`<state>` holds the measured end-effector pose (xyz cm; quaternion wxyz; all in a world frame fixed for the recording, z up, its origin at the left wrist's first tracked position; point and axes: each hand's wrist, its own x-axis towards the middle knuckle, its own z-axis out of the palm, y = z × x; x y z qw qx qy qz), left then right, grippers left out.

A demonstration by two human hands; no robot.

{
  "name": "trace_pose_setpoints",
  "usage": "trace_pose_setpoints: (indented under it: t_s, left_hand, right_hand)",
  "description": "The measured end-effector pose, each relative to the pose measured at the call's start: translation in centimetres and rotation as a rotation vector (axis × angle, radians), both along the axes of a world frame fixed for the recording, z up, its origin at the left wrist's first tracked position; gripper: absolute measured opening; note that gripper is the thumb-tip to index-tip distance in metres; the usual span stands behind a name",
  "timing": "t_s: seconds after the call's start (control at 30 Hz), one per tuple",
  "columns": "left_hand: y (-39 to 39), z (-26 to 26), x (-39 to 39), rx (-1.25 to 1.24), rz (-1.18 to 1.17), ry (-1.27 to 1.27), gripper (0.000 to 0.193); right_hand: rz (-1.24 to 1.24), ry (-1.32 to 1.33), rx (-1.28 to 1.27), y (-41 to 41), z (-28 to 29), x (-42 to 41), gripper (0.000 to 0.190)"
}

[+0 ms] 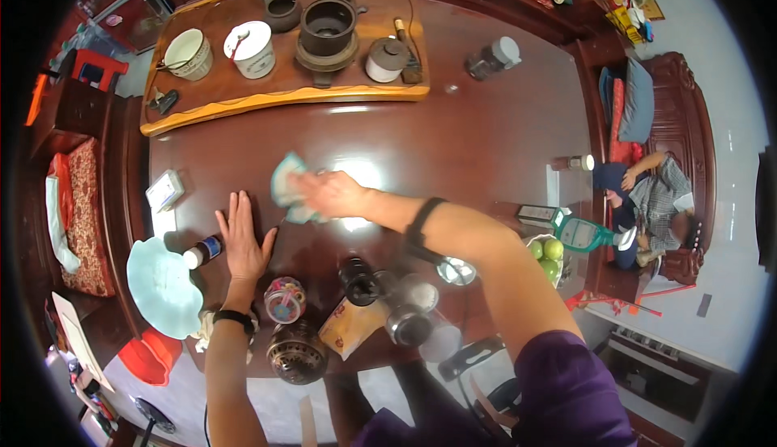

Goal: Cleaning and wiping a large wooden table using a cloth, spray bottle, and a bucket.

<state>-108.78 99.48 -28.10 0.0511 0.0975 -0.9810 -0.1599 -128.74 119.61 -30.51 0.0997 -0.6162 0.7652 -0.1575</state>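
Observation:
My right hand (pixel 334 194) is pressed on a white cloth with a light-blue edge (pixel 282 181), which lies bunched on the glossy dark-red wooden table (pixel 425 134). The hand is slightly blurred, and its fingers partly cover the cloth. To the left, my left hand (pixel 244 240) rests palm down on the tabletop with its thumb spread and nothing in it. Beside its wrist is a small dark bottle with a white cap (pixel 203 253). A clear jar of colourful small items (pixel 285 299) stands just nearer to me.
A wooden tea tray (pixel 255 98) with pots and canisters spans the far side. At left lies a pale-blue scalloped bowl (pixel 161 286). Several jars and a patterned bronze-coloured pot (pixel 297 353) line the near edge. Green fruit (pixel 551 250) and a green-labelled bottle (pixel 583 233) stand right; a person (pixel 658 198) sits beyond.

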Motion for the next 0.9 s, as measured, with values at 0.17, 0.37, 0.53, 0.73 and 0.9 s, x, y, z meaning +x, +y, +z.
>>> trace_pose_setpoints:
  t_s: [0.17,0.37,0.53,0.73,0.9]
  left_hand:
    - [-0.4,0.3,1.6,-0.043,0.026,-0.011,0.086]
    - [-0.1,0.1,1.2,-0.069,0.014,-0.043,0.087]
    - [-0.2,-0.4,0.2,-0.004,-0.003,-0.007,0.084]
    - [0.6,0.4,-1.9,-0.021,-0.043,-0.018,0.082]
    - [0.4,0.5,-0.6,-0.037,-0.011,-0.027,0.080]
  right_hand:
    - [-0.734,0.025,0.632,17.4,3.4,-7.1,0.062]
    - [-0.769,-0.053,0.584,10.8,2.0,-5.5,0.055]
    - [0.028,0.160,-0.051,-7.3,-0.6,1.3,0.072]
    - [-0.415,-0.363,-0.111,7.1,-4.1,-11.8,0.063]
    - [-0.880,0.241,0.420,24.5,1.1,-17.1,0.066]
